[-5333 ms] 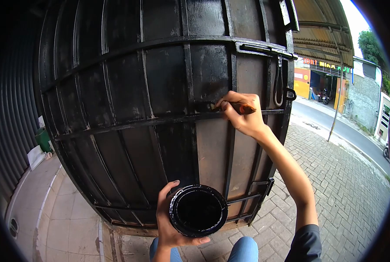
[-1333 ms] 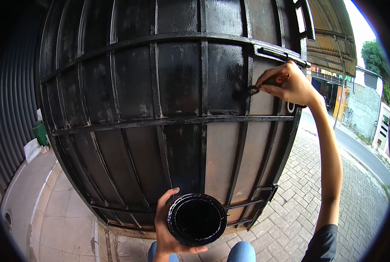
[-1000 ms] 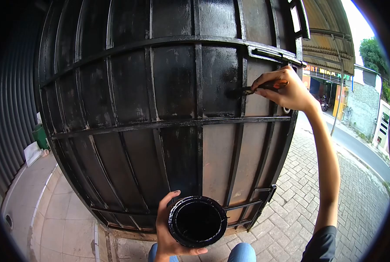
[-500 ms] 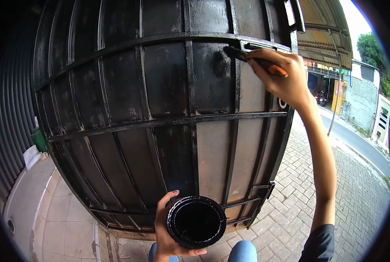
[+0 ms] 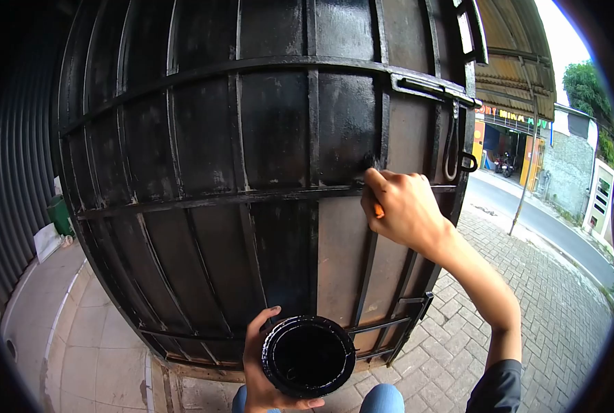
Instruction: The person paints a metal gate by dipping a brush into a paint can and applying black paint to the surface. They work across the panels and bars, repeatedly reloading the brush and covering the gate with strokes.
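My left hand [image 5: 257, 375] is wrapped round a can of black paint [image 5: 308, 356], held upright low in front of the gate. Closed on a paintbrush, my right hand [image 5: 410, 210] is up against the metal gate [image 5: 272, 131]. The paintbrush [image 5: 378, 209] shows an orange handle end below the fingers; its dark bristles, partly hidden by the hand, touch the lower right of a panel just above the middle crossbar. That panel looks wet and glossy black. Brown, unpainted-looking panels [image 5: 345, 255] lie below and to the right.
A sliding bolt [image 5: 427, 86] and a hanging loop handle [image 5: 451, 144] sit on the gate's right side. Brick paving [image 5: 472, 303] runs towards a road [image 5: 548, 224]. At left stand a corrugated wall [image 5: 18, 165] and a green bin [image 5: 59, 215].
My right hand has moved down from the panel's upper right corner to its lower right, with the brush. The panel's upper right is now glossier and darker. The can stays about where it was.
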The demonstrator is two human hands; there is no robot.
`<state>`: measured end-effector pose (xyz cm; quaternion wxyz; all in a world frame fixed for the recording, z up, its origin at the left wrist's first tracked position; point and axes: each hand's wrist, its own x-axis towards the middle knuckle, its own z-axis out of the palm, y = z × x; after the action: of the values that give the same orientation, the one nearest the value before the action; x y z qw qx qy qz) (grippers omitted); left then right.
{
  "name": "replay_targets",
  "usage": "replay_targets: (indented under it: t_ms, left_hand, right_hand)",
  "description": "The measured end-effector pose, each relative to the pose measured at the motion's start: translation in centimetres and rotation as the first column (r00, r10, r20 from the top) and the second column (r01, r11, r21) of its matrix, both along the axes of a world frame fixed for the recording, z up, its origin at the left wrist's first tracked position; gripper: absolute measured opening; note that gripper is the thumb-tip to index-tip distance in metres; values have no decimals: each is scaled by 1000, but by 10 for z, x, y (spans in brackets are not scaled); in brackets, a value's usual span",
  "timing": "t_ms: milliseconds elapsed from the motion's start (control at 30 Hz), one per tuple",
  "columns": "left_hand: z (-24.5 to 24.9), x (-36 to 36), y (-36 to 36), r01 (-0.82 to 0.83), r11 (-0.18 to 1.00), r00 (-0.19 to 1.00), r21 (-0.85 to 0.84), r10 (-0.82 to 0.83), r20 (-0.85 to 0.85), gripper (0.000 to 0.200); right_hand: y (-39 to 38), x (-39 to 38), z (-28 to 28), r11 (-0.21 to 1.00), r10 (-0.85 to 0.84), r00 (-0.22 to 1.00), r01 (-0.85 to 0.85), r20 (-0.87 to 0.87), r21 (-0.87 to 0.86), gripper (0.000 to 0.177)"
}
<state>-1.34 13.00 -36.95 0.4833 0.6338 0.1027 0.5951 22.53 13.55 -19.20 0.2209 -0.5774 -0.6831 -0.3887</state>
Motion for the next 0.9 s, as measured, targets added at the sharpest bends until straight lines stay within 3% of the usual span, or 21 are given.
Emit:
replay_targets:
  t_ms: [167, 233, 333, 533, 667, 733, 833, 900]
  left_hand:
    - [-2, -8, 6, -42, 999, 999, 15, 42, 2, 129]
    - [-4, -8, 9, -47, 999, 999, 25, 47, -2, 129]
    - [-7, -8, 11, -50, 998, 999, 41, 50, -4, 129]
    - [-6, -8, 9, -43, 998, 999, 43, 44, -8, 129]
    - [-6, -9, 9, -73, 996, 997, 52, 73, -4, 129]
    - [-7, -10, 8, -74, 997, 997, 33, 75, -10, 129]
    - [-8, -14, 15, -9, 987, 1000, 160, 14, -27, 127]
    - [-8, -10, 14, -1, 989, 1000, 146, 2, -5, 127]
  right_hand:
    - [-14, 29, 56, 968, 249, 963, -250, -102, 4, 12]
    - [-20, 32, 85, 934, 185, 902, -285, -389, -217, 12]
    - [0, 27, 98, 873, 235, 929, -331, -286, -359, 14]
    - [31, -18, 114, 758, 198, 972, -235, -129, -609, 12]
    - [44, -11, 115, 676, 375, 877, -481, -301, -559, 13]
    - [46, 4, 109, 660, 421, 783, -611, -458, -437, 14]
    - [55, 58, 87, 639, 440, 586, -737, -681, -221, 20]
    - [49, 67, 70, 622, 470, 495, -773, -731, -124, 20]
